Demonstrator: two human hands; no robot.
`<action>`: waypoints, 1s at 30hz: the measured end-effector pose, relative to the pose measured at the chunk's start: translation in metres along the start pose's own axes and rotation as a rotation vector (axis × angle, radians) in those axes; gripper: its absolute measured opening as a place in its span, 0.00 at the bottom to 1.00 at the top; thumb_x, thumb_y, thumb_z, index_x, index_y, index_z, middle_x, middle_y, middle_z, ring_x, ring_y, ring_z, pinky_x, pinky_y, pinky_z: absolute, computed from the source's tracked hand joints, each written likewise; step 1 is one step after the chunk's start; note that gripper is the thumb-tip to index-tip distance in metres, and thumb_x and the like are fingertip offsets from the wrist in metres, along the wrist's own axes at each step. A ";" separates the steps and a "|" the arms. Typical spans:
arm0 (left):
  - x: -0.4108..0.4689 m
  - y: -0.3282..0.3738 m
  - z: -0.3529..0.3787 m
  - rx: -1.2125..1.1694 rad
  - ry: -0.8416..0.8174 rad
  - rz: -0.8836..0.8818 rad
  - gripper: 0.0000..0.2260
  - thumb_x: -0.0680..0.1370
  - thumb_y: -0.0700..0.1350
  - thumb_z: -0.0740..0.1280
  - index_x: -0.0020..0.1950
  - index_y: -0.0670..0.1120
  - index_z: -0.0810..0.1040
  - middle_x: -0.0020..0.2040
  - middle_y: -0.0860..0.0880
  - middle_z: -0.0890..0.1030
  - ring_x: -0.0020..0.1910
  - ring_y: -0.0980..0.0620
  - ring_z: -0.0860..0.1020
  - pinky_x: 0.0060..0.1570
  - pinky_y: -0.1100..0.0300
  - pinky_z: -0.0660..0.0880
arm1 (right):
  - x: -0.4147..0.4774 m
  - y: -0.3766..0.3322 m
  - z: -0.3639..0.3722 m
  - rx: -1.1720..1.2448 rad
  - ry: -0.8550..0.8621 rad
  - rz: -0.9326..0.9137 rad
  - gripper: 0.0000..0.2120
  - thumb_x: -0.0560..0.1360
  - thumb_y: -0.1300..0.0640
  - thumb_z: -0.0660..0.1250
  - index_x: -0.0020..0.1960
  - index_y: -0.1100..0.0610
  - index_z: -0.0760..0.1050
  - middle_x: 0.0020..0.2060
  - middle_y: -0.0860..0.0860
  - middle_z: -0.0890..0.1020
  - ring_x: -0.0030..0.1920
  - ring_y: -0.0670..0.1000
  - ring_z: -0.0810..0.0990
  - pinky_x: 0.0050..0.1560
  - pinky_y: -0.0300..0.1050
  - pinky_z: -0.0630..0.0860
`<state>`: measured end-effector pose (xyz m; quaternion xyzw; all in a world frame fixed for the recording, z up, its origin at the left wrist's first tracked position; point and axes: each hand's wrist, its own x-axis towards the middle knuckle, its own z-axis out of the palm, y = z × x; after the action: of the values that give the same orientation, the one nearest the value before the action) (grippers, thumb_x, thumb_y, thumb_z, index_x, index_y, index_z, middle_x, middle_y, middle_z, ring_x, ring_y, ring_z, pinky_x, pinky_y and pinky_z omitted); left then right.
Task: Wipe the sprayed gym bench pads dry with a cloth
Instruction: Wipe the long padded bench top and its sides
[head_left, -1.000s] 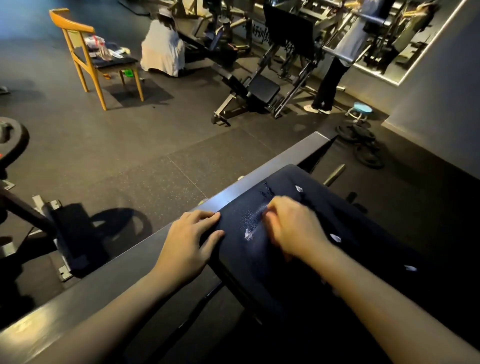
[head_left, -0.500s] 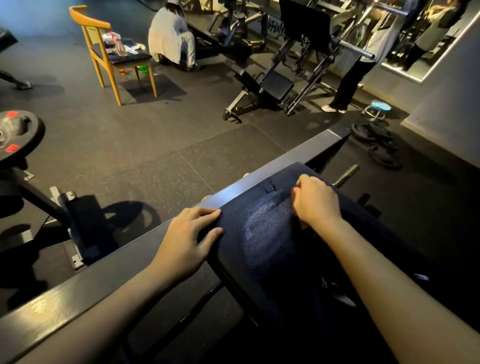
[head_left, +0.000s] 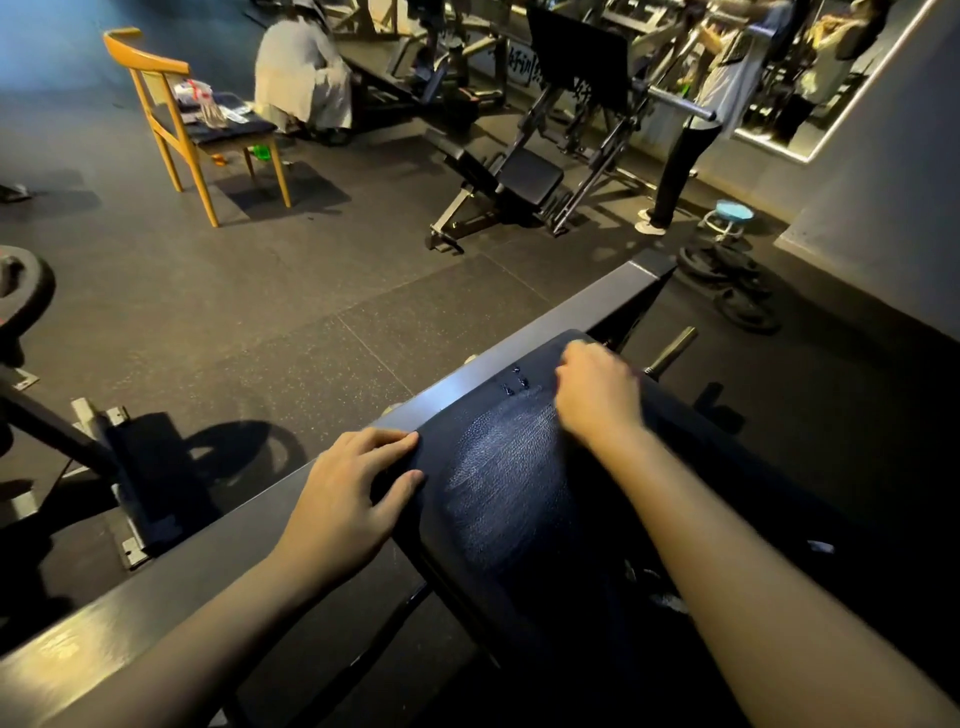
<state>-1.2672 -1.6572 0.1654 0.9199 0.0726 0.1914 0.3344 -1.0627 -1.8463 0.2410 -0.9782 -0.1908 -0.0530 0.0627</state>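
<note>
Dark textured vinyl bench pad (head_left: 509, 483): right hand (head_left: 597, 395), fingers curled, cloth unseen, at its far end; long axis nearward; left hand (head_left: 343, 499) flat, bracing the edge.

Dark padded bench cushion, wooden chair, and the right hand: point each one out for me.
Dark padded bench cushion (head_left: 498, 483), head view, on the streaked wiped top surface.
Wooden chair with orange-brown frame (head_left: 146, 54), head view, on the curved backrest rail.
Right hand (head_left: 597, 389), head view, on the back of the hand.

Dark grained leather-like bench pad (head_left: 498, 483) with a wet streaky sheen, smooth semi-gloss painted metal frame beam (head_left: 545, 338) along its left, matt speckled rubber floor (head_left: 311, 312), far-left varnished wooden chair (head_left: 156, 88)
</note>
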 end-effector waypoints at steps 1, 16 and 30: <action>0.002 0.002 -0.002 0.009 0.004 -0.004 0.24 0.77 0.60 0.62 0.64 0.48 0.83 0.58 0.56 0.82 0.58 0.54 0.77 0.58 0.62 0.69 | -0.019 -0.021 0.004 0.035 -0.027 -0.075 0.08 0.80 0.55 0.62 0.57 0.55 0.74 0.56 0.57 0.80 0.56 0.62 0.80 0.52 0.53 0.76; 0.057 0.025 0.015 0.121 -0.031 -0.172 0.16 0.78 0.57 0.69 0.62 0.52 0.84 0.47 0.53 0.76 0.53 0.47 0.74 0.47 0.56 0.64 | 0.005 0.004 0.007 0.094 -0.023 -0.012 0.09 0.81 0.55 0.63 0.59 0.56 0.74 0.58 0.58 0.78 0.58 0.61 0.79 0.55 0.52 0.75; 0.070 0.029 0.025 0.008 0.079 -0.199 0.06 0.77 0.48 0.74 0.53 0.54 0.87 0.41 0.58 0.75 0.47 0.54 0.72 0.42 0.60 0.63 | 0.049 0.047 0.008 0.082 -0.003 0.023 0.08 0.80 0.55 0.64 0.56 0.58 0.76 0.57 0.59 0.79 0.58 0.62 0.79 0.54 0.52 0.75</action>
<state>-1.1927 -1.6757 0.1874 0.9013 0.1775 0.1931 0.3448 -0.9989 -1.8705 0.2343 -0.9770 -0.1815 -0.0427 0.1031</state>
